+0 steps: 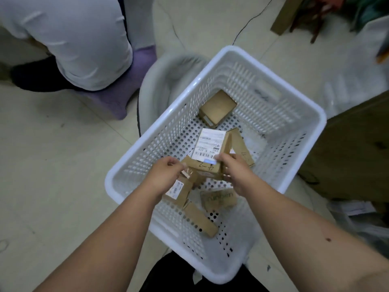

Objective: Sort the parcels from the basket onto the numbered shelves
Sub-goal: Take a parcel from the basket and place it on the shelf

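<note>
A white perforated plastic basket (284, 95) stands on the tiled floor and holds several small brown cardboard parcels. Both my hands reach into it. My right hand (233, 171) grips a parcel with a white shipping label (208, 146) and "4-2" handwritten on its side. My left hand (166, 171) pinches the taped top of a smaller labelled parcel (181, 190). Another parcel (217, 108) lies at the basket's far end, one printed with green letters (219, 199) lies under my right wrist, and a long one (200, 220) lies near the front wall. No numbered shelves are in view.
A second person in white clothes (84, 39) crouches at the upper left beside a purple stool (126, 87). A grey tub (160, 81) sits behind the basket. A dark brown cardboard box (353, 148) stands at the right, with papers (353, 209) below it. A cable (252, 17) runs across the floor.
</note>
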